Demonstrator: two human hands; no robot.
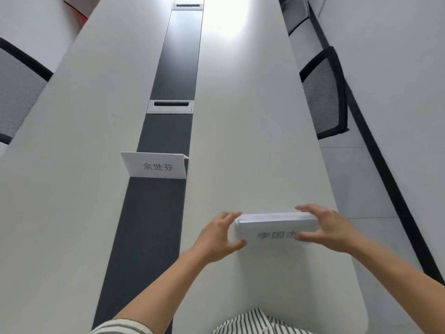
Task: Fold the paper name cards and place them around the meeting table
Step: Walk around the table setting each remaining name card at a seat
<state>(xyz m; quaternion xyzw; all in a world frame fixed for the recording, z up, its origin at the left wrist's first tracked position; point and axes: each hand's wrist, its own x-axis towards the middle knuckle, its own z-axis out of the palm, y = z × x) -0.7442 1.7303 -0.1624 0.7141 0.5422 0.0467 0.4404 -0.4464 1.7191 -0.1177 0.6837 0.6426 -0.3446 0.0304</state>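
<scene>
Two folded name cards are in view. The near name card lies on the white surface, right half, with its long axis left to right. The left hand and right hand bracket its ends equally, fingers curled round it. The far name card stands ahead-left, well apart, across the dark centre strip.

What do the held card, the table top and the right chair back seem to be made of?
Held card: matte white paper, seen by its fold and printed characters. Table top: smooth white surface with soft glare, perhaps laminate. Chair back: grey see-through mesh in a black frame, perhaps plastic.
</scene>
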